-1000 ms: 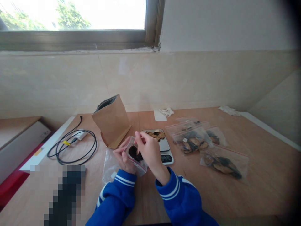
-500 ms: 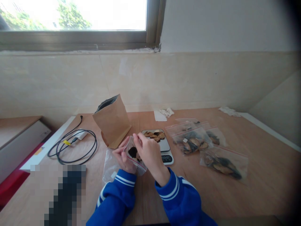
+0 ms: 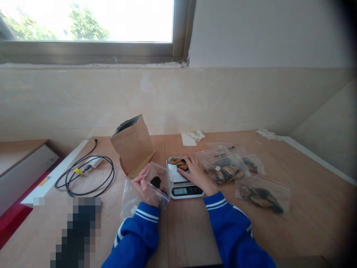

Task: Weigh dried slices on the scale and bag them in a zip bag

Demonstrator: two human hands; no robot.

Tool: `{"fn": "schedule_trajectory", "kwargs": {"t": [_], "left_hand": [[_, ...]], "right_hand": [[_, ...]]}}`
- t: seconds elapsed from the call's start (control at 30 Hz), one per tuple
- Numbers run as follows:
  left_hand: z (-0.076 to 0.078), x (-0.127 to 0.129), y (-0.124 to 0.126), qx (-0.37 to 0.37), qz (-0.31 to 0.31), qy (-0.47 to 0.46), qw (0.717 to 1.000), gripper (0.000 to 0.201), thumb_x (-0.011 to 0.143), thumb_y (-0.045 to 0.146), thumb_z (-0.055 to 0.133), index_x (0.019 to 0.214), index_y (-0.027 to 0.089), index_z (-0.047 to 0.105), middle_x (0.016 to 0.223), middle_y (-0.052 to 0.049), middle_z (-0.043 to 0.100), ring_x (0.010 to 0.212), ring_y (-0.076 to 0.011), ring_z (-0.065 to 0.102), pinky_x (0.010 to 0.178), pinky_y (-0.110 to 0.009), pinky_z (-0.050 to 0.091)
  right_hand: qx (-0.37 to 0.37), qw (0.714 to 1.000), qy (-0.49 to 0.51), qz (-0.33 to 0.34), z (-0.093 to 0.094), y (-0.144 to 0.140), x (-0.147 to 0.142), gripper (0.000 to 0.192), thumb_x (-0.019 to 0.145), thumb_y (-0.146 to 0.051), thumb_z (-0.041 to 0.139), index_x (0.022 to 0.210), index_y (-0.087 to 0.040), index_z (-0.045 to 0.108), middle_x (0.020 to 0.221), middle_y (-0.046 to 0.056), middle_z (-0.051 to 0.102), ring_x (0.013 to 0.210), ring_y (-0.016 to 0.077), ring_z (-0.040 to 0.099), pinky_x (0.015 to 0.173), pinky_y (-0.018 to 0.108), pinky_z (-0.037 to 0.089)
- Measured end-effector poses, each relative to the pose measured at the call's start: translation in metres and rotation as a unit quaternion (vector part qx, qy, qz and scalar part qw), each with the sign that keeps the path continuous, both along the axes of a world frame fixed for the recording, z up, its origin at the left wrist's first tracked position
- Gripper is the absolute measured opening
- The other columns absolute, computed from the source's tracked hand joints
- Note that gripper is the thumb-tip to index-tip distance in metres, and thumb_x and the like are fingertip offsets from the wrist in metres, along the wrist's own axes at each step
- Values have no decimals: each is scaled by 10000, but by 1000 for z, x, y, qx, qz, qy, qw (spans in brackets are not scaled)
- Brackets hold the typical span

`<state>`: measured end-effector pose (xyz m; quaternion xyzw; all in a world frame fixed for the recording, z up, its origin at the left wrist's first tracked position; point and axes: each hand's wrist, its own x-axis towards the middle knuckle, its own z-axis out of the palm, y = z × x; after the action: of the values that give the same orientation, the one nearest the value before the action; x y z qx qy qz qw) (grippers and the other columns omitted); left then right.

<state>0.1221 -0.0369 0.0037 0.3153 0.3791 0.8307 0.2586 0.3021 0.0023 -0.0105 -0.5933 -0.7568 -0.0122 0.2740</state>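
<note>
In the head view, my left hand (image 3: 146,190) grips a clear zip bag (image 3: 164,176) by its left side. A few dark and tan dried slices (image 3: 156,182) lie inside it. My right hand (image 3: 196,173) reaches over the white kitchen scale (image 3: 174,176), thumb and fingers apart at the dried tan slices (image 3: 175,162) on its plate. The fingers cover part of that pile. The scale's display (image 3: 180,191) is lit, but its digits are too small to read.
A brown paper bag (image 3: 135,145) stands open behind my left hand. Several filled zip bags (image 3: 227,171) lie to the right. Another clear bag (image 3: 128,197) lies flat at left, near a coiled black cable (image 3: 113,175). Crumpled tissue (image 3: 196,136) sits at the back.
My right hand has moved from the zip bag's mouth, right and away from me, to the slices on the scale. My left hand keeps holding the bag, whose mouth is now uncovered.
</note>
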Motion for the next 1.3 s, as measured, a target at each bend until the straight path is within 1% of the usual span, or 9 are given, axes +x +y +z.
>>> {"fn": "schedule_trajectory", "kwargs": {"t": [0.2, 0.5, 0.63, 0.77, 0.83, 0.9, 1.0, 1.1, 1.3], "left_hand": [[-3, -2, 2, 2, 2, 9, 1000, 114, 842, 317, 471, 830, 211, 430, 1022, -82, 682, 1034, -234, 635, 925, -455, 468], [-6, 0, 3, 22, -12, -2, 1000, 118, 851, 314, 465, 839, 205, 421, 1021, -93, 681, 1051, -242, 631, 947, -489, 451], [-4, -1, 2, 12, -14, -6, 1000, 140, 844, 325, 485, 846, 198, 426, 1014, -102, 683, 1036, -244, 636, 937, -489, 451], [-2, -1, 0, -8, 0, 23, 1000, 166, 850, 355, 487, 839, 198, 435, 1012, -109, 681, 1007, -242, 641, 913, -470, 460], [-1, 0, -1, -9, 10, 31, 999, 191, 855, 384, 480, 841, 197, 439, 1012, -106, 679, 989, -238, 643, 892, -456, 470], [0, 0, -1, -15, 13, 31, 999, 216, 856, 411, 476, 845, 198, 436, 1007, -100, 677, 976, -237, 645, 873, -449, 478], [0, 0, -1, -27, 1, 30, 999, 230, 866, 426, 464, 844, 203, 415, 1017, -103, 670, 996, -238, 642, 891, -451, 473], [-3, -1, 0, -22, -14, 20, 999, 226, 877, 420, 456, 854, 205, 392, 1044, -113, 658, 1012, -236, 637, 915, -454, 462], [-14, -5, 4, -57, 14, 55, 997, 238, 880, 433, 429, 873, 197, 404, 1034, -120, 652, 1002, -240, 631, 913, -458, 446]], "right_hand": [[29, 999, 25, 9, -6, 4, 3, 202, 860, -282, 587, 1049, -225, 628, 1024, 79, 573, 965, 231, 546, 818, 357, 451], [3, 1000, -2, -29, 8, -3, -1, 216, 884, -177, 521, 1073, -240, 604, 1027, 71, 573, 974, 230, 551, 795, 332, 412], [18, 997, 68, -24, 33, -4, -12, 237, 891, -173, 491, 1106, -218, 579, 1029, 81, 579, 949, 225, 568, 781, 319, 420], [3, 988, 127, 88, 77, -19, -36, 196, 916, -173, 454, 1068, -215, 570, 999, 53, 592, 918, 184, 585, 792, 291, 416], [-23, 985, 94, 146, 97, -29, -49, 151, 930, -214, 465, 1030, -223, 578, 957, 31, 590, 881, 166, 588, 761, 272, 413], [-45, 985, 20, 164, 109, -38, -61, 120, 925, -269, 499, 978, -217, 594, 933, 31, 586, 862, 171, 587, 739, 275, 408], [-63, 987, -89, 117, 116, -44, -74, 113, 890, -281, 566, 948, -194, 609, 953, 61, 590, 896, 210, 582, 764, 317, 400], [-73, 985, -133, 76, 118, -46, -83, 124, 855, -246, 612, 962, -183, 614, 989, 84, 596, 959, 243, 567, 802, 353, 388], [-85, 981, -153, 87, 124, -46, -90, 156, 817, -236, 666, 954, -169, 633, 1002, 98, 602, 1001, 251, 546, 839, 358, 371]]}}
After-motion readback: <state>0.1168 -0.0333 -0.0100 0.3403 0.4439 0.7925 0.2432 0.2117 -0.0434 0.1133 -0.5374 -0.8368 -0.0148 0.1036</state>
